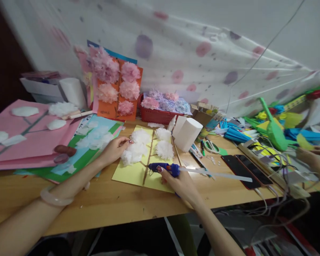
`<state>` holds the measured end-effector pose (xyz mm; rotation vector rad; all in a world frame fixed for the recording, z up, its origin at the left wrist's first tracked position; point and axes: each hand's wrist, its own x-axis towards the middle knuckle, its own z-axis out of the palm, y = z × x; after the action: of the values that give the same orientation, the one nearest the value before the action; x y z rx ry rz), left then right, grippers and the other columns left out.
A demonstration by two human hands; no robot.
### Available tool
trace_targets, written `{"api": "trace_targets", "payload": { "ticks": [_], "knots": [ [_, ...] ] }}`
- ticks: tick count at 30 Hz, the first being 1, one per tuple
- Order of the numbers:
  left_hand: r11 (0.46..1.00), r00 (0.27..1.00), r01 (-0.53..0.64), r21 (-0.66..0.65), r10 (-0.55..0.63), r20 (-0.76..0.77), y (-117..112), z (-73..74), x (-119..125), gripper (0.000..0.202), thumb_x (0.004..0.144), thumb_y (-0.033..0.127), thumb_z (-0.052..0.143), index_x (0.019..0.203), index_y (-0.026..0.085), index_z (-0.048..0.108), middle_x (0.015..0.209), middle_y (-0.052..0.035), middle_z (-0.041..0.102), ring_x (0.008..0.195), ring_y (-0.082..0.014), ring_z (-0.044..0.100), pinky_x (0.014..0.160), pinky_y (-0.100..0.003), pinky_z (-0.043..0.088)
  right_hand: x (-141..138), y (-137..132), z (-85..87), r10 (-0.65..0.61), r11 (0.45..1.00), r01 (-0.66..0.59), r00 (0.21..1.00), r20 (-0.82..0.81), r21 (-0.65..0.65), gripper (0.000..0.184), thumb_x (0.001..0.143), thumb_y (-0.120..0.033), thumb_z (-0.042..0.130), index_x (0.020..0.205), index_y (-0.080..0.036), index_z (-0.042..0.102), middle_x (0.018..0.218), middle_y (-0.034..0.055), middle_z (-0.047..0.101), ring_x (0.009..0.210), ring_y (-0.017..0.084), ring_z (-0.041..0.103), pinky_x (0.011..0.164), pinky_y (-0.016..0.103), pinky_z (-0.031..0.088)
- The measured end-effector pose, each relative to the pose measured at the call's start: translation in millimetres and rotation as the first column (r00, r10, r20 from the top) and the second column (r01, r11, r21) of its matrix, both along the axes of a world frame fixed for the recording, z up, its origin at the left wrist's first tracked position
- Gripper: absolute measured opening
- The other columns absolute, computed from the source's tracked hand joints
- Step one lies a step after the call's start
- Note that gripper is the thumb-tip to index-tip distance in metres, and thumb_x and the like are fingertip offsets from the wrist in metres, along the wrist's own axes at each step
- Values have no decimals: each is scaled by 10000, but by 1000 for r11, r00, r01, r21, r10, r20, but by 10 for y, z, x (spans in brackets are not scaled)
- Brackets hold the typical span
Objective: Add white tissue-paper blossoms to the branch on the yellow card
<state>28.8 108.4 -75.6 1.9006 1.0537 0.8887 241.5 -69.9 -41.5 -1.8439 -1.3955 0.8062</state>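
My right hand [180, 181] is wrapped round a blue hot glue gun [162, 168], with a long clear glue stick [221, 174] jutting from its back. The nozzle points left, over a brown stem drawn on a yellow sheet [128, 174]. My left hand [117, 149] has its fingers pinched at the left edge of a fluffy white tissue-paper flower [134, 151]; its exact hold is partly hidden. To the right of the stem, more white tissue flowers [164, 149] lie on the same sheet.
Pink card [53, 142] and green and blue sheets [82, 153] lie to the left. Behind stand a red basket [160, 116] of tissue flowers and a white paper roll [188, 133]. On the right are two phones [240, 170], cables, and another person's hands [314, 160].
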Motion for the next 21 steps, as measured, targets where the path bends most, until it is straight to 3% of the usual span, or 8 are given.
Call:
{"api": "trace_targets", "payload": {
  "ticks": [5,10,15,18,21],
  "knots": [
    [1000,1000,-14,1,14,-18,-4,24,0,405,748,536,532,880,189,695,969,-87,766,863,-270,686,787,-372,530,115,-126,77,-65,998,65,998,9,-4,484,845,-595,565,568,-198,580,570,19,620,558,162,593,524,245,407],
    [1000,999,-16,21,17,-48,12,27,-17,373,731,523,525,828,212,708,946,-74,772,916,-288,677,819,-382,524,497,-275,32,-274,961,269,960,62,66,514,845,-640,536,613,-192,632,640,54,702,661,211,670,613,274,467],
    [998,997,-55,-4,55,-61,22,38,-5,388,703,527,514,829,212,702,970,-84,768,929,-295,665,839,-390,519,1122,-510,-9,-498,866,480,853,153,144,610,821,-720,459,623,-194,695,737,108,761,804,289,718,778,346,491],
    [997,996,-65,-30,62,-65,8,54,7,381,680,507,510,840,215,695,956,-78,762,893,-288,658,808,-380,519,1502,-630,1,-663,749,634,711,236,191,625,808,-730,442,657,-184,707,759,157,762,864,354,708,775,392,484],
    [998,996,-63,-30,60,-71,5,54,7,382,681,511,510,844,216,691,955,-78,757,902,-290,650,800,-372,513,1762,-651,-38,-686,724,667,668,288,177,565,801,-695,491,663,-192,706,755,166,764,878,377,703,771,406,477]
  ]
}}
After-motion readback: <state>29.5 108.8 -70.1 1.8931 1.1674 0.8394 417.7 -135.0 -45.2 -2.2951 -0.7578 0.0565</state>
